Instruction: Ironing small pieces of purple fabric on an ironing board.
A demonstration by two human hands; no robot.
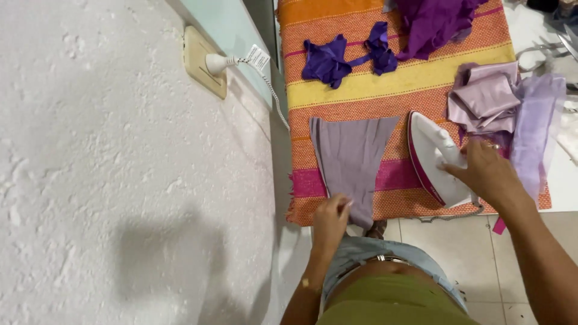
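So the flat grey-lilac piece of cut fabric [351,157] lies on the striped orange, yellow and pink woven cloth [361,90], wide end toward the far side, narrow end hanging over the near edge, long axis running straight away from me. My left hand [331,218] pinches that narrow end, fingers closed on it. My right hand [484,171] is wrapped around the handle of the one white steam iron with a pink rim [435,157], which stands just right of the piece, nose pointing away. Nothing lies between the two. Further back I count two dark purple fabric scraps [328,60] joined by a strip, one big purple bundle [430,21], and a pale lilac satin heap [490,96] right of the iron. One white plug [218,62] sits in the beige wall socket [201,60] on the left.
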